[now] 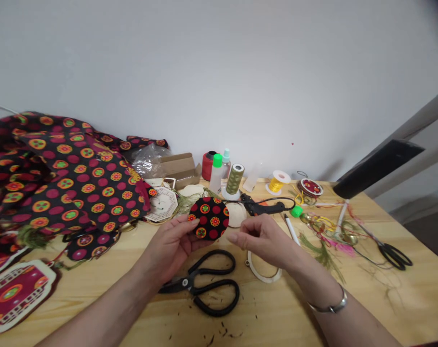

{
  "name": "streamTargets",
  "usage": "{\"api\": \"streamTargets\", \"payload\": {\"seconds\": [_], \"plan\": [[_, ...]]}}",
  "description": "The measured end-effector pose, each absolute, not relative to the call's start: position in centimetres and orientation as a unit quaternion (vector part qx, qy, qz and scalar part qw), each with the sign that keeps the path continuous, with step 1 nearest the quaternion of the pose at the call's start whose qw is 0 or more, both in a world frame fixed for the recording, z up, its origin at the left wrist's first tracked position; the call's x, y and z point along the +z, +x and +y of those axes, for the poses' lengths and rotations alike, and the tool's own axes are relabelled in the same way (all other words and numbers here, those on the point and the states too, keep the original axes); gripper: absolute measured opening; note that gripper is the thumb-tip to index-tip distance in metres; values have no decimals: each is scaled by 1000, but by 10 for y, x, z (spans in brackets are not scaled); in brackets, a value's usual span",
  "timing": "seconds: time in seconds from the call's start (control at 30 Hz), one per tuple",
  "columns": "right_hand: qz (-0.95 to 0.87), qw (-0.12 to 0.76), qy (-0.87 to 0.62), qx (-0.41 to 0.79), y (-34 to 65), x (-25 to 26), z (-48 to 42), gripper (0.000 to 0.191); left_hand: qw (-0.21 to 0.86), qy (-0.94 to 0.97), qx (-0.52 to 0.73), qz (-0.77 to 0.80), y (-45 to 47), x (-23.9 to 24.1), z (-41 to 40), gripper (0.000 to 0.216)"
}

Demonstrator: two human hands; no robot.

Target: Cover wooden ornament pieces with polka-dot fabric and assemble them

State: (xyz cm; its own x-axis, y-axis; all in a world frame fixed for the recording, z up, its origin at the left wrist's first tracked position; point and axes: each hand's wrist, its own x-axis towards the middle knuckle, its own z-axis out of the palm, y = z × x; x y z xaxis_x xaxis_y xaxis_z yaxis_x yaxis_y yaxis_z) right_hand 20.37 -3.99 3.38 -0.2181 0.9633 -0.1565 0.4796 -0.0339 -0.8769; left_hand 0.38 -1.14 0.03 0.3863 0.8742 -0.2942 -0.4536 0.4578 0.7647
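My left hand (179,238) grips a round fabric-covered disc (209,217), black with red dots and orange-green flowers, by its left side. My right hand (262,238) is just right of the disc, thumb and fingers pinched together; whatever they may hold is too small to make out. Below the disc lie black-handled scissors (204,284) on the wooden table. A pale wooden ring (265,275) rests partly under my right hand. Behind the disc a plain wooden round (236,215) shows, and a black glue gun (264,206) lies beyond my right hand.
Patterned black fabric (81,168) is heaped at the left, near a cardboard box (179,168). Bottles and thread spools (235,180) stand along the wall. Tangled threads (323,226), a white pen (291,230) and smaller scissors (394,255) lie at the right. Dark scraps dot the front.
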Motion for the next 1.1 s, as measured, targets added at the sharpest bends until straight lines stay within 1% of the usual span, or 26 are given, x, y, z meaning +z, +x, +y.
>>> {"api": "streamTargets", "payload": {"seconds": [0.1, 0.17, 0.27, 0.5, 0.77, 0.93, 1.1], "plan": [[-588, 327, -574, 468, 202, 30, -36, 37, 785, 301, 427, 333, 5, 0, -12, 18], [-538, 367, -560, 513, 197, 23, -33, 37, 791, 302, 422, 324, 7, 0, -14, 19], [-476, 392, -540, 573, 190, 12, -32, 34, 797, 295, 415, 324, 10, 0, -16, 20], [-442, 405, -535, 595, 188, 5, -33, 34, 800, 306, 382, 346, 10, 1, -19, 18], [-474, 405, -546, 560, 189, 4, -32, 31, 746, 372, 336, 438, 11, -3, -18, 16], [-487, 399, -557, 542, 188, 3, -32, 29, 746, 364, 332, 449, 12, -3, -20, 10], [-491, 395, -560, 538, 188, 3, -31, 28, 751, 372, 325, 439, 11, -4, -20, 11]]}}
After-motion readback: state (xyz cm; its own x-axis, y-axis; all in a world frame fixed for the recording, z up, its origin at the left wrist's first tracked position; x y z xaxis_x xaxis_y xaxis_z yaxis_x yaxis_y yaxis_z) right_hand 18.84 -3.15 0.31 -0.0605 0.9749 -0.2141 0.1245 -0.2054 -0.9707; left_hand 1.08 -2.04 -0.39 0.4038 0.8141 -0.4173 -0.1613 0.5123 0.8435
